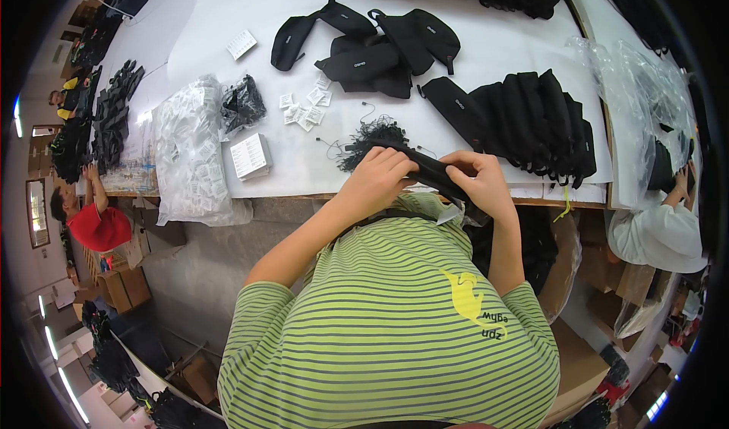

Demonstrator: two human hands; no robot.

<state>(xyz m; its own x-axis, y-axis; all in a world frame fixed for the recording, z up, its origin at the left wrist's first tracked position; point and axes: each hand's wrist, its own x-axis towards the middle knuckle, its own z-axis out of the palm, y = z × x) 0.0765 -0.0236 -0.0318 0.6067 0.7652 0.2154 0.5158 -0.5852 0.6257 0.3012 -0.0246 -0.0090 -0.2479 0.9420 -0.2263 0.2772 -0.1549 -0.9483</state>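
Between my two hands, at the table's near edge, is a black fabric pouch [434,174]. My left hand [382,172] grips its left end, fingers curled over the cloth. My right hand [480,182] pinches the other end between thumb and fingers. Just behind my left hand lies a tangled heap of black cords [377,134] with small dark tips. A row of similar black pouches [531,118] leans together to the right, and a loose pile of pouches [364,66] with small light lettering lies farther back.
On the left, a clear bag of small white packets [191,148] stands beside a white card stack [250,156] and a bag of small black parts [243,104]. Loose white packets [305,110] lie mid-table. Plastic wrap [634,102] hangs right. Other people work at both sides.
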